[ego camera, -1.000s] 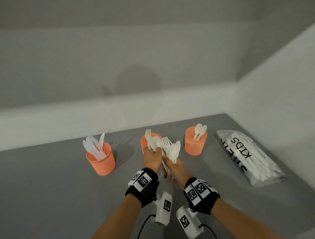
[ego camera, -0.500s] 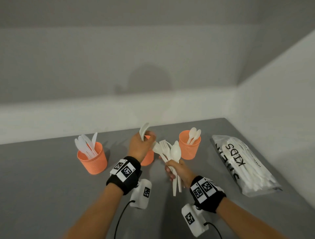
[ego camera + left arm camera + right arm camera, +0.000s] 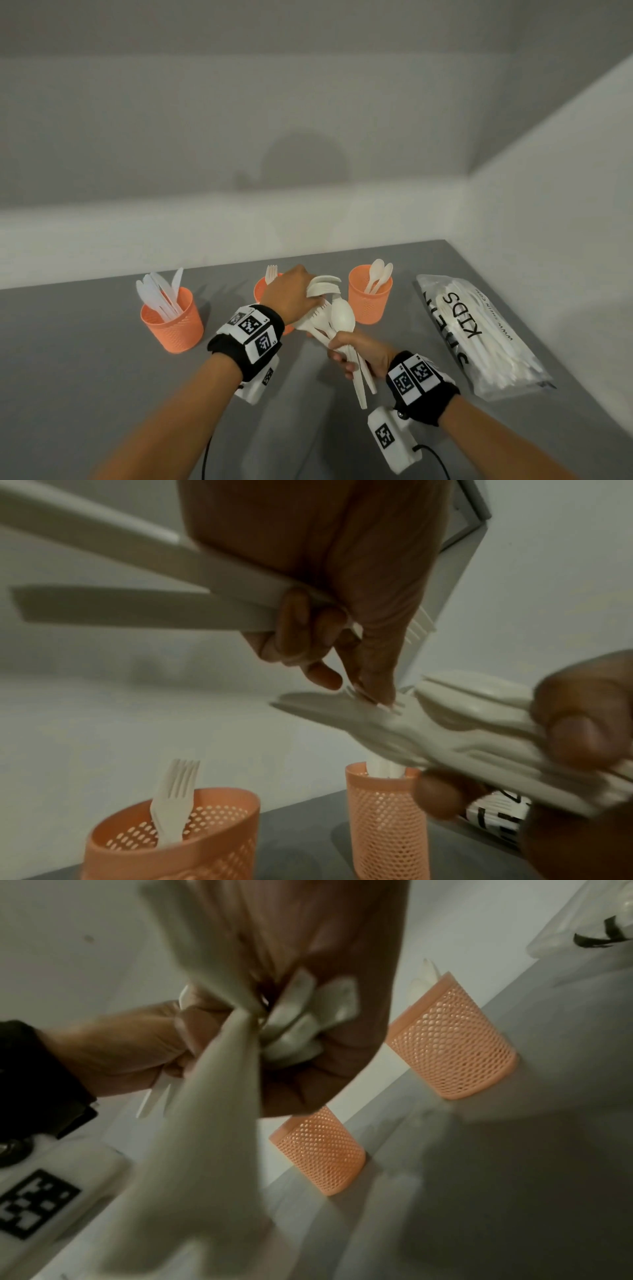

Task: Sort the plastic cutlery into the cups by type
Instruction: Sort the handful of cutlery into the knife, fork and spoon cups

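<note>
Three orange mesh cups stand in a row: the left cup [image 3: 171, 325] holds knives, the middle cup [image 3: 171, 842] one fork [image 3: 174, 796], the right cup [image 3: 368, 301] spoons. My right hand [image 3: 347, 358] grips a bundle of white forks and spoons [image 3: 337, 318] by the handles, above the table in front of the middle cup. My left hand [image 3: 306, 301] holds two white pieces [image 3: 154, 599] in its curled fingers. Its fingertips [image 3: 375, 693] pinch a fork head in the bundle. The left hand hides most of the middle cup in the head view.
A clear plastic bag of more white cutlery [image 3: 479, 339], printed KIDS, lies at the table's right side by the wall. Walls close off the grey table [image 3: 85, 359] at the back and right. Camera units and cables hang under both wrists.
Half a second ago my left hand was lifted away over the middle cup with a spoon. It is now back at the bundle. The right hand has stayed about where it was.
</note>
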Action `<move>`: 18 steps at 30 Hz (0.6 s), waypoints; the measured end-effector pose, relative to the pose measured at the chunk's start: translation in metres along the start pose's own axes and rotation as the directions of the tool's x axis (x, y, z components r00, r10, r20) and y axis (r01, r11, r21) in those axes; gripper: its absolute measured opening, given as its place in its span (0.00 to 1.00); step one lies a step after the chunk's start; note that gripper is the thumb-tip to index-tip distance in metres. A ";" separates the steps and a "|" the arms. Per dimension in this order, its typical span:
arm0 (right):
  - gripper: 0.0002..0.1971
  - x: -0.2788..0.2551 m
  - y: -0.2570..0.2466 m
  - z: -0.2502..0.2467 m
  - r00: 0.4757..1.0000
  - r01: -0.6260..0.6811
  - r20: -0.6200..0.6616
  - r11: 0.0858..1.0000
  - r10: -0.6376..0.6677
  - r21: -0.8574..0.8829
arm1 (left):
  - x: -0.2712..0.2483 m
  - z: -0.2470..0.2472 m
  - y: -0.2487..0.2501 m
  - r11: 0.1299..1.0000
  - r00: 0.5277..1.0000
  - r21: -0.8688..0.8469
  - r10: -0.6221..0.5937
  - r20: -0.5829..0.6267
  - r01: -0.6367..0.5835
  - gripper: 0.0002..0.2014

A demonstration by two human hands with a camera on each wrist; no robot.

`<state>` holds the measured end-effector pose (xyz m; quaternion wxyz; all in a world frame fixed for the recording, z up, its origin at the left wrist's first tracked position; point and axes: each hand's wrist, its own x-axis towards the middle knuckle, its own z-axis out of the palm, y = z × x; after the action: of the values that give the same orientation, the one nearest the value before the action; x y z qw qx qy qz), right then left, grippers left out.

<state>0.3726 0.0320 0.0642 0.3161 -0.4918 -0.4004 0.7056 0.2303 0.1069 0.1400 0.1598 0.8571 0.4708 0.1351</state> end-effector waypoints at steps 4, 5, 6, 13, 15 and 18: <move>0.13 -0.006 -0.006 0.000 0.997 0.057 -0.037 0.993 -0.062 -0.105 | 0.011 -0.010 -0.012 0.971 0.999 -0.240 -0.023 -0.029 0.015 0.05; 0.13 -0.007 -0.008 0.001 0.996 0.069 -0.042 0.991 -0.074 -0.114 | 0.012 -0.012 -0.012 0.951 0.997 -0.307 -0.057 -0.044 0.040 0.03; 0.12 -0.006 -0.011 0.002 0.996 0.077 -0.044 0.989 -0.083 -0.123 | 0.014 -0.012 -0.012 0.918 0.993 -0.391 -0.100 -0.064 0.067 0.02; 0.15 -0.001 -0.018 0.003 0.995 0.086 -0.037 0.988 -0.092 -0.127 | 0.009 -0.014 -0.013 0.682 0.955 -0.678 -0.275 0.108 0.273 0.11; 0.13 0.000 -0.018 0.005 0.995 0.090 -0.020 0.988 -0.093 -0.128 | 0.008 -0.015 -0.016 0.678 0.956 -0.679 -0.257 0.138 0.281 0.08; 0.12 0.002 -0.019 0.009 0.995 0.099 0.001 0.986 -0.100 -0.134 | 0.013 -0.019 -0.023 0.627 0.944 -0.726 -0.317 0.094 0.283 0.12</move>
<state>0.3646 0.0410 0.0816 0.3185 -0.4935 -0.4697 0.6591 0.2119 0.1320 0.1490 0.4979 0.6279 0.5168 0.3013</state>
